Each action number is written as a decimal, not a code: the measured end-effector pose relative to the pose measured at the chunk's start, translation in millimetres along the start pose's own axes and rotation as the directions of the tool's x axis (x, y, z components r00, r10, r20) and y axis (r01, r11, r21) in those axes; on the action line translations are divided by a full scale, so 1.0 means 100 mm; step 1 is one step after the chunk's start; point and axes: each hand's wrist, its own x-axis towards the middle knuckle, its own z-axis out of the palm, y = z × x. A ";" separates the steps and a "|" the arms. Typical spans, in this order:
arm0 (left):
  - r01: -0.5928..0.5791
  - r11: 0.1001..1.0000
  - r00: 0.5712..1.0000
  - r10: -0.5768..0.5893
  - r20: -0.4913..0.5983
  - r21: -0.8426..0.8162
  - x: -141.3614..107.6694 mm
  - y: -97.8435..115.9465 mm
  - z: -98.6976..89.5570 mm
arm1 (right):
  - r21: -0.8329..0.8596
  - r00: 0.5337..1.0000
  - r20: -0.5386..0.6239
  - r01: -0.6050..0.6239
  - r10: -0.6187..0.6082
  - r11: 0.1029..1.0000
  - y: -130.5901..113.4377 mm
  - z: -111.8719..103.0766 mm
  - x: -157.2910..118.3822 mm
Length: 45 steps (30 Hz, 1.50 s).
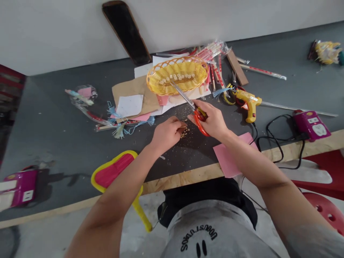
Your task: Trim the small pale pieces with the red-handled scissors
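My right hand (211, 118) is closed around a pair of scissors (185, 96) with red handles. Their long metal blades point away from me, and the tips reach over the front of a yellow woven basket (176, 87). Small pale pieces (178, 76) lie in a row inside that basket. Beside the scissors, my left hand (168, 132) has its fingers pinched together low over the table; what they hold, if anything, is too small to name. Tiny tan bits (185, 133) are scattered on the dark table just past my left fingertips.
A yellow glue gun (248, 104) with a black cord lies to the right, near a purple power box (311, 124). Pink paper (228, 161) overhangs the front edge. A pink-and-yellow padded piece (114, 168) sits left, and wrapped sticks (215, 52) lie behind the basket.
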 end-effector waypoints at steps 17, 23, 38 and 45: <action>0.208 0.712 0.937 -0.343 -0.073 -0.671 -0.01 -0.08 -0.13 | 0.002 0.999 0.016 0.038 -0.038 0.999 0.00 0.01 -0.01; 0.161 0.157 0.888 -0.455 0.074 -0.974 -0.07 -0.14 -0.14 | 0.005 0.986 0.128 0.104 -0.104 0.995 -0.10 0.00 -0.07; 0.011 -0.073 0.854 -0.518 0.048 -0.997 -0.07 -0.11 -0.20 | -0.296 0.951 0.179 0.295 -0.251 0.908 -0.20 0.07 -0.16; -0.040 -0.072 0.858 -0.514 0.003 -0.997 -0.08 -0.10 -0.20 | -0.304 0.950 0.196 0.295 -0.243 0.906 -0.18 0.08 -0.18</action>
